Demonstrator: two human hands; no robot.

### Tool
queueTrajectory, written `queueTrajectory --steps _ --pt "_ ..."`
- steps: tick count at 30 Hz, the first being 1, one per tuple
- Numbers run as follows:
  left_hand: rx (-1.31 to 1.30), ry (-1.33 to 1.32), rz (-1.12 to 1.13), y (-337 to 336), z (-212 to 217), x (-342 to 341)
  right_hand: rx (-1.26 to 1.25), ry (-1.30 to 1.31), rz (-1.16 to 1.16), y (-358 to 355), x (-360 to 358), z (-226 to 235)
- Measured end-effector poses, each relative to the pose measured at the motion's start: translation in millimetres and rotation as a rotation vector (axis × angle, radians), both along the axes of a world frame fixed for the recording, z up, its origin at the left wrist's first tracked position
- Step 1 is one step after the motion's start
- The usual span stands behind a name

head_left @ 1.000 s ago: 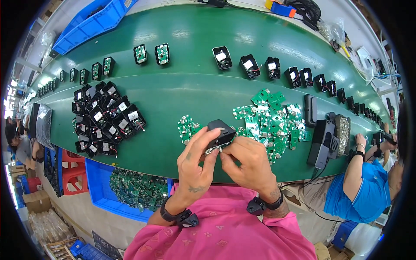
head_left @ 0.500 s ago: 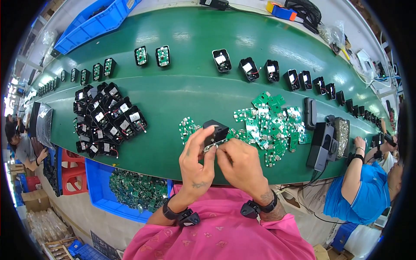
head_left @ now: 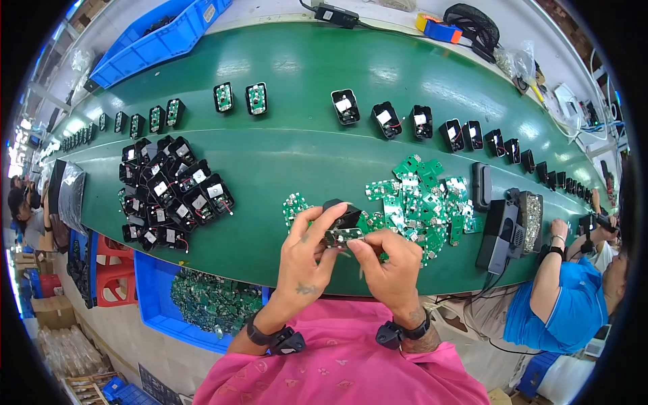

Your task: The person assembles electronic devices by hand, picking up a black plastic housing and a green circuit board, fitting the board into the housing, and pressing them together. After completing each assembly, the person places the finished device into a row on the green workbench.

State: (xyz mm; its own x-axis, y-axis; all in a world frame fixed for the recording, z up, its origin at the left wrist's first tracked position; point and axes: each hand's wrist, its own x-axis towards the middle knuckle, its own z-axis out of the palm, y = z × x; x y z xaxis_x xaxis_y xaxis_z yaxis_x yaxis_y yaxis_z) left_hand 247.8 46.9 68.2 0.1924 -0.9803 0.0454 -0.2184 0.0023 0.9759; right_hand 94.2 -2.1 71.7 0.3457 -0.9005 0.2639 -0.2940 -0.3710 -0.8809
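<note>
My left hand [head_left: 302, 262] is closed around a small black plastic housing [head_left: 347, 216] in front of me, fingers over its top. A green circuit board [head_left: 342, 236] lies across the housing's near side, its component face partly showing, between the fingers of both hands. My right hand [head_left: 390, 263] pinches the board's right end with thumb and forefinger. How far the board sits in the housing is hidden. Loose green circuit boards [head_left: 425, 206] lie in a heap to the right of my hands, and a few boards [head_left: 294, 206] lie just beyond my left hand.
Black housings [head_left: 160, 189] with wires are piled at left. Beyond stand housings with boards [head_left: 256, 99] and housings without visible boards [head_left: 345, 106], in a long row. A black device [head_left: 496, 233] stands at right. A blue bin of boards [head_left: 152, 290] sits below. A person in blue [head_left: 560, 297] works at right.
The housing and board have tilted, so more of the board's face shows. My right hand has shifted slightly right and down, its thumb now visible at the board's end.
</note>
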Motion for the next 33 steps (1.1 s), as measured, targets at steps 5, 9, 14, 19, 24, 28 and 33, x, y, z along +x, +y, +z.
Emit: queueTrajectory --steps 5,9,14,19,24,28,33 --pt "-0.076 0.160 0.023 -3 -2 -14 0.002 -0.181 0.085 1 6 -4" --pt "-0.019 0.098 -0.013 1 -9 -4 0.138 -0.221 -0.038 -4 -8 -16" --pt "-0.156 -0.092 0.039 3 -17 -7 0.393 -0.139 0.108 -13 -5 5" --pt "-0.190 -0.145 0.179 -5 -15 -12 0.178 -0.093 0.053 -7 -3 8" --pt "-0.154 -0.126 0.160 -3 -14 -13 0.121 -0.015 0.081 -8 -6 3" --pt "-0.061 0.109 0.140 -3 -12 -8 0.034 0.049 0.026 -10 4 5" --pt "-0.019 0.465 0.024 0 -7 -2 -0.007 0.148 -0.025 -11 4 -5"
